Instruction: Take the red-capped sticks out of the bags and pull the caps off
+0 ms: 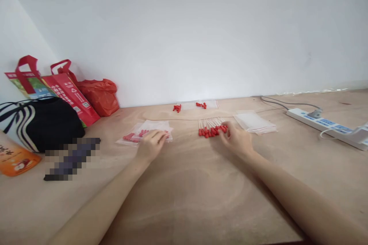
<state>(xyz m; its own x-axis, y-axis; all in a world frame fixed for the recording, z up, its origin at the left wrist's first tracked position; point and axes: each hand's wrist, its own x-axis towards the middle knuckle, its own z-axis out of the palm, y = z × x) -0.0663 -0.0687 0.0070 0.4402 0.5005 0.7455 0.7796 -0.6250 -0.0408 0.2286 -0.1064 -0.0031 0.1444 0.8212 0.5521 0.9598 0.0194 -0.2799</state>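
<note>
Several thin white sticks with red tips (212, 131) lie side by side in a row, red ends toward me. My right hand (239, 139) is at the right end of this row, thumb and fingers closed around one of the red tips. To the left, clear plastic bags (156, 125) with red-tipped pieces inside overlap in a small pile. Over the pile's near edge is my left hand (151, 143), its fingers bent and drawn together; whatever is between them is hidden. Beside my right hand lies a stack of flat clear bags (255, 121).
By the wall are small red pieces (177, 108) and a clear bag (212, 104). A power strip (326, 123) with cables lies at right. Red shopping bags (70, 95), a black bag (56, 124), an orange pouch (17, 159) and a blurred dark object (73, 159) occupy the left.
</note>
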